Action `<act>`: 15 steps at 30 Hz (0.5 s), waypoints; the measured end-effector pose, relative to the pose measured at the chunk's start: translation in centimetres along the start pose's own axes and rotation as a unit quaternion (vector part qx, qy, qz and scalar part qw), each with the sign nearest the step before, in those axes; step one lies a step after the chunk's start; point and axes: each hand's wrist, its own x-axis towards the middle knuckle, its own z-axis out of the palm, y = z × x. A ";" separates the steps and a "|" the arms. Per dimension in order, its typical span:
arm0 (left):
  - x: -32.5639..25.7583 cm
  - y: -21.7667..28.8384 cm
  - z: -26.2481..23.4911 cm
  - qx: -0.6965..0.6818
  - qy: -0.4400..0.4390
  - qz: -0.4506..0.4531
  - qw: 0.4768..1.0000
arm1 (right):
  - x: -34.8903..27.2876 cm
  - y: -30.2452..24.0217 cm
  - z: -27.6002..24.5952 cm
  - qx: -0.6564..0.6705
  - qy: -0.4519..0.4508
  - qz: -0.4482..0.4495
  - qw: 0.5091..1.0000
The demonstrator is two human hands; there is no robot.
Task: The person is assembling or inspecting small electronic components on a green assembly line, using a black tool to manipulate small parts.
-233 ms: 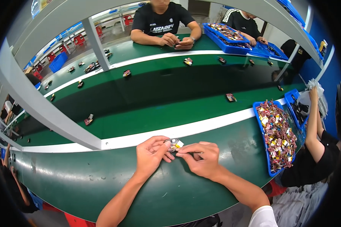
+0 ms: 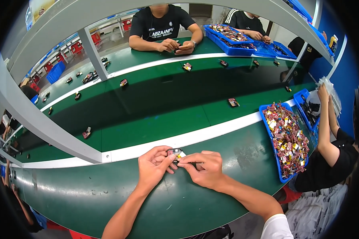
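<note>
Over the near part of the green worktop (image 2: 107, 191), my left hand (image 2: 152, 167) grips a small electronic device (image 2: 174, 151) by its left side, with fingers and thumb closed round it. The device has a dark rim, and a reddish part and a white and yellow piece show inside it. My right hand (image 2: 205, 167) is pinched against the device's right side, at the white and yellow piece. A thin dark tool lies between its fingers, mostly hidden by them. Both hands are close together.
A blue tray (image 2: 283, 177) heaped with small red, white and yellow parts stands at my right. Behind a white rail (image 2: 203, 131), several small devices lie spaced along a green conveyor belt (image 2: 155, 119). A grey frame post (image 2: 44, 115) rises at left. Co-workers sit across and at right.
The whole view has shifted slightly. My right fingers have turned a little at the device, and the thin tool, plain before, is now mostly hidden. The left hand keeps its grip.
</note>
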 end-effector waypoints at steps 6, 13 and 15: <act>-0.1 -0.3 0.0 -0.002 0.022 0.001 1.000 | -0.3 -0.1 0.7 0.011 0.023 -0.007 1.000; 0.1 -0.5 0.0 -0.004 0.024 -0.006 1.000 | -0.6 -0.2 0.9 -0.009 0.006 -0.017 1.000; 0.1 -0.6 0.2 0.005 0.039 -0.004 0.999 | -0.7 0.2 0.7 -0.018 0.002 -0.015 1.000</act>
